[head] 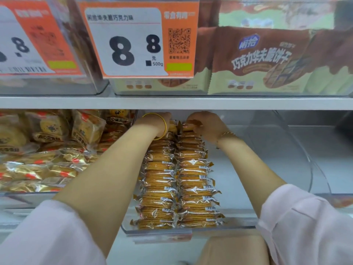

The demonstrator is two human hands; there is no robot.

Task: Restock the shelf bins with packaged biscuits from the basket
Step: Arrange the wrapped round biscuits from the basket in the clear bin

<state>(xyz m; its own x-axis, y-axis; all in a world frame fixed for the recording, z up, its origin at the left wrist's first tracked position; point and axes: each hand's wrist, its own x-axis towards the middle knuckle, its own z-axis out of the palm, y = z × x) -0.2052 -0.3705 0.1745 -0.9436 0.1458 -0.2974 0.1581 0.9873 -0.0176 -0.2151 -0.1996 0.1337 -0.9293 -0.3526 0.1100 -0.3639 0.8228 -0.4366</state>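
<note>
Right now both bare forearms are reaching deep into the clear bin, and the hands are working side by side just beneath the grey shelf board. The right hand is curling its fingers down over the end packet of the right-hand row and appears to be pinching it. The left hand is resting at the far end of the left-hand row; its fingers are lying hidden behind the wrist and the yellow bangle, so I cannot tell whether they are gripping anything. From just below the fingertips, the biscuit packets are running back toward the person in two close rows standing on edge, touching along the middle and ending at the bin's front lip. Well to the right of the fingers the bin floor is lying bare. Left of the left hand, gold-wrapped cakes are piling up in the neighbouring bin. Above the fingers, an orange price tag is hanging beside brown-and-cream bags. A thin bracelet is circling the right wrist.
</note>
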